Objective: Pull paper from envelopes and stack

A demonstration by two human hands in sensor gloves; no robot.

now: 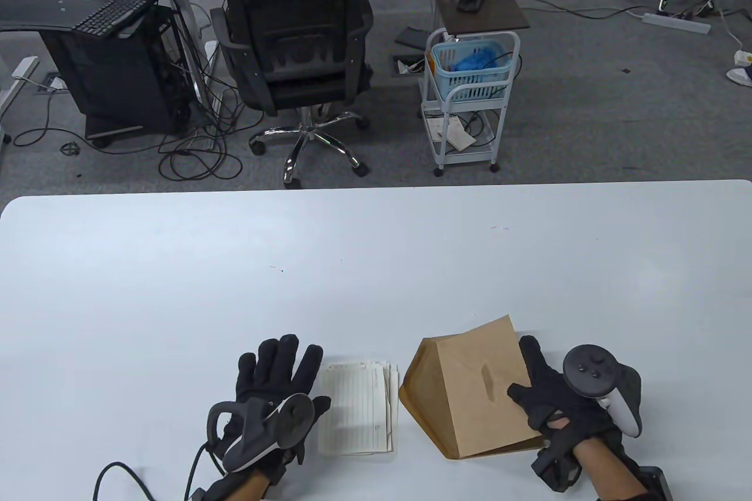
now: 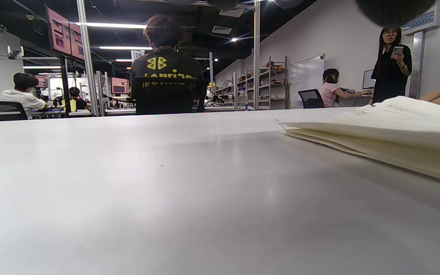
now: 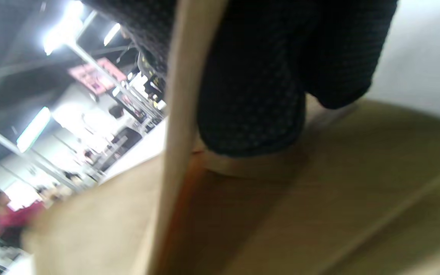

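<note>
A brown envelope [image 1: 470, 389] lies near the table's front edge, bulged open and raised at its left end. My right hand [image 1: 543, 392] grips its right edge, thumb on top; the right wrist view shows gloved fingers [image 3: 254, 84] pinching the brown paper [image 3: 319, 214]. A stack of cream lined paper [image 1: 358, 407] lies on the table left of the envelope. My left hand [image 1: 276, 383] rests flat on the table with fingers spread, just left of the stack, its right fingers at the stack's edge. The stack also shows in the left wrist view [image 2: 388, 133].
The white table [image 1: 352, 266] stretches far beyond the hands. Behind it stand an office chair [image 1: 294, 49] and a white cart [image 1: 470, 96] with a blue basket. A cable [image 1: 117, 477] trails from my left wrist.
</note>
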